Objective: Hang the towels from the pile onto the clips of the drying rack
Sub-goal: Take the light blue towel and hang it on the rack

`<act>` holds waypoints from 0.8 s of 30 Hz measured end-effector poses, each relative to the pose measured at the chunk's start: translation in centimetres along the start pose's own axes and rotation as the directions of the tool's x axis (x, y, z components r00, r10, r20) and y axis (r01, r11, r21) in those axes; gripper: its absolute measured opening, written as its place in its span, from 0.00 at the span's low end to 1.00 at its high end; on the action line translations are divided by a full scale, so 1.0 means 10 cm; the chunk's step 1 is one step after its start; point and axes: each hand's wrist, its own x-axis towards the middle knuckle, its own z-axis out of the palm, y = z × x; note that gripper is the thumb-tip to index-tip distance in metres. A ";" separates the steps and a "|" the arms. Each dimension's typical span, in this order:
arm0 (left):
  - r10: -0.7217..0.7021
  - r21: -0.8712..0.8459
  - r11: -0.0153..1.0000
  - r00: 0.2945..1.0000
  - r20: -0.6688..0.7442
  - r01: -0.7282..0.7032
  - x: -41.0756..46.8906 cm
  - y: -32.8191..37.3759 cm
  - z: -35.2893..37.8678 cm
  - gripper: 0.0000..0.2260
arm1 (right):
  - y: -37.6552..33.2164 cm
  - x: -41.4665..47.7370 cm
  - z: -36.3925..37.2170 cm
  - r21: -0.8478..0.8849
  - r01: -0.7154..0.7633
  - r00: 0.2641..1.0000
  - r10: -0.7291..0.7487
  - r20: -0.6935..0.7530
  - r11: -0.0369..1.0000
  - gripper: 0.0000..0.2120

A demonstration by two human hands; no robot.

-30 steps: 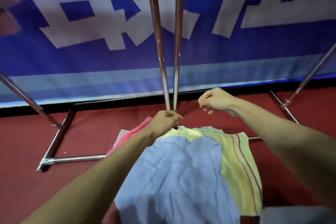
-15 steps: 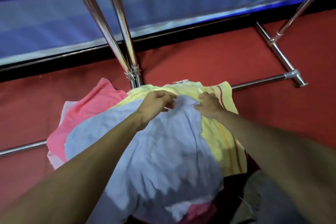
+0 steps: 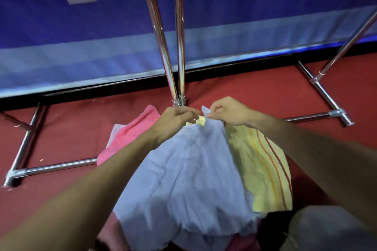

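Note:
A pale blue towel [image 3: 189,179] lies on top of the pile, over a yellow striped towel [image 3: 263,167] and a pink towel [image 3: 132,134]. My left hand [image 3: 175,121] pinches the blue towel's far edge on the left. My right hand [image 3: 228,113] pinches the same edge on the right, with a corner sticking up between the fingers. The edge is lifted slightly off the pile. The drying rack's two chrome uprights [image 3: 177,51] rise just behind my hands. No clips are in view.
The rack's chrome base bars [image 3: 51,168] run along the red carpet at left, with another base bar [image 3: 324,89] at right. A slanted rack pole [image 3: 350,38] rises at far right. A blue banner wall [image 3: 81,47] stands behind. Grey cloth [image 3: 326,228] sits at lower right.
Both hands came down from near the rack uprights onto the blue towel and took hold of its far edge, which is now raised. The camera view tilted down, then back up a little.

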 end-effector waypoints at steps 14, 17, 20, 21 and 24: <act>0.383 0.163 0.924 0.823 -0.419 -0.347 -1.29 0.91 -0.67 0.03 | -1.84 -0.87 -0.27 0.066 0.486 0.873 -0.481 -0.079 0.872 0.03; 0.398 0.149 0.913 0.752 -0.526 -0.379 -1.35 0.96 -0.70 0.07 | -1.89 -0.85 -0.18 0.113 0.512 0.858 -0.502 -0.107 0.851 0.05; 0.355 0.061 0.915 0.722 -0.594 -0.399 -1.31 1.06 -0.73 0.07 | -1.86 -0.71 -0.10 0.055 0.540 0.840 -0.534 -0.091 0.840 0.07; 0.353 0.048 0.912 0.723 -0.594 -0.407 -1.28 1.09 -0.74 0.07 | -1.84 -0.67 -0.10 0.003 0.534 0.843 -0.532 -0.086 0.846 0.09; 0.300 -0.065 0.900 0.721 -0.624 -0.431 -1.23 1.14 -0.81 0.07 | -1.79 -0.60 -0.14 -0.163 0.487 0.863 -0.502 -0.065 0.858 0.16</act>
